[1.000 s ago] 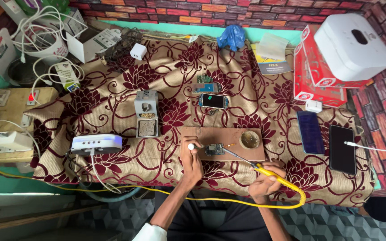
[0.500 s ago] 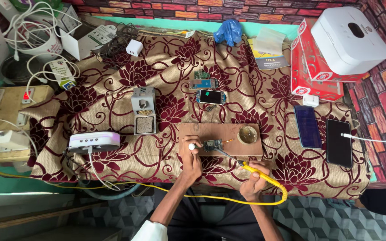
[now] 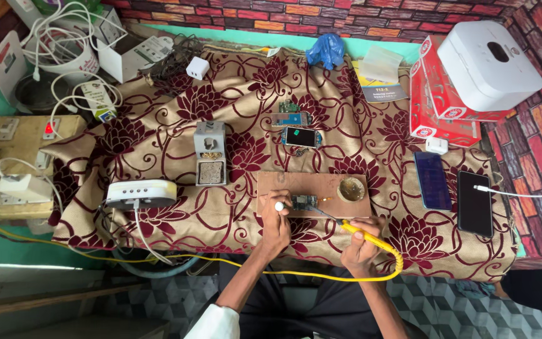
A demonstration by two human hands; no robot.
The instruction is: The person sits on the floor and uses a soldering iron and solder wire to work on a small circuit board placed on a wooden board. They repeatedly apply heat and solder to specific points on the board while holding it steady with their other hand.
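Desk (image 3: 239, 37) was covered w/ a gold-and-maroon floral cloth (image 3: 177, 125). White appliance (image 3: 489, 66) sat on red boxes (image 3: 443, 103) at far right. Two dark phones (image 3: 453, 191) lay flat near right edge, one w/ a white cable plugged in. Grey tool stand (image 3: 211, 152) stood left of centre, white box w/ buttons (image 3: 140, 193) just below-left. Blue bag (image 3: 325, 50) at back; white cables (image 3: 64, 37) piled at back left.

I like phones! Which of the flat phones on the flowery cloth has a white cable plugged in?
The black phone nearest the right edge: a white cable runs into it. The blue phone beside it has none.
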